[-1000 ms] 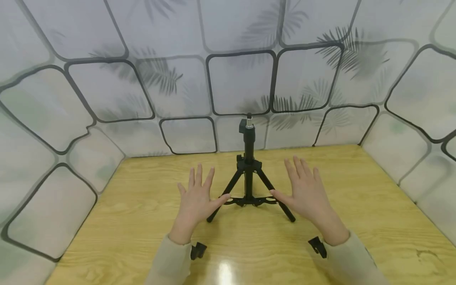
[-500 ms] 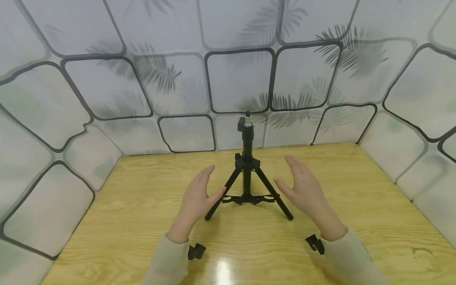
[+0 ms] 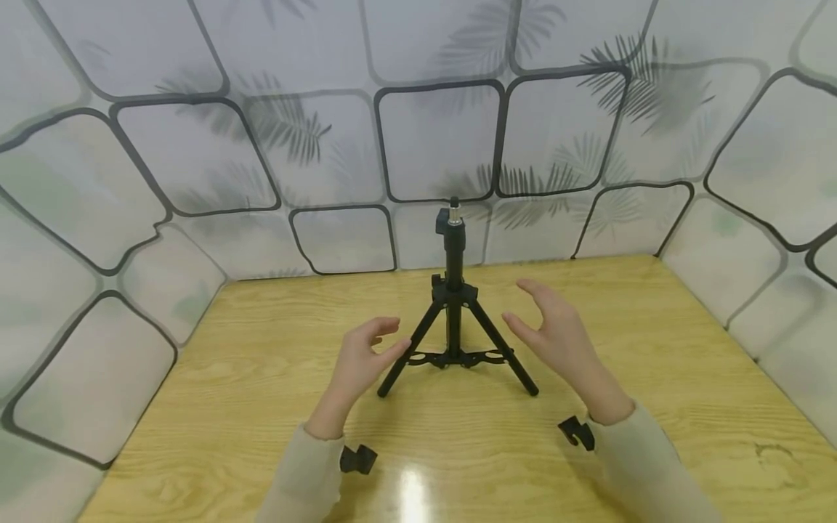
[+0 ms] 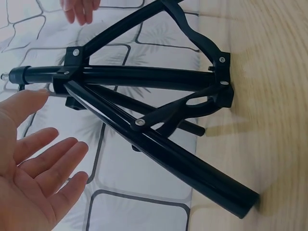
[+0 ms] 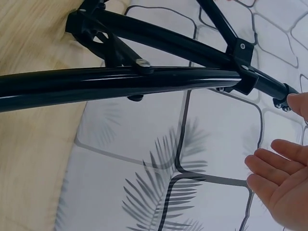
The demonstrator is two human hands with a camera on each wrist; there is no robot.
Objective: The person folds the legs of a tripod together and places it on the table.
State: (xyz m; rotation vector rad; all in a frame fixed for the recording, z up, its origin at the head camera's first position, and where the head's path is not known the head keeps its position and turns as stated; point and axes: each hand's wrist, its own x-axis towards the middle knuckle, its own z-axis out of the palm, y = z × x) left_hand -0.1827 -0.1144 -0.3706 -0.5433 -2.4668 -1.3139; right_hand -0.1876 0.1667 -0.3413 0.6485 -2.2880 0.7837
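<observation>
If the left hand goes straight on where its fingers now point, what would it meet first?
Probably the black tripod leg on that side; the left hand points toward it, though the depth between them is unclear.

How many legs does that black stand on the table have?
3: the left front leg, the right front leg, and the rear leg, which shows in the left wrist view but can't be made out in the head view.
</observation>
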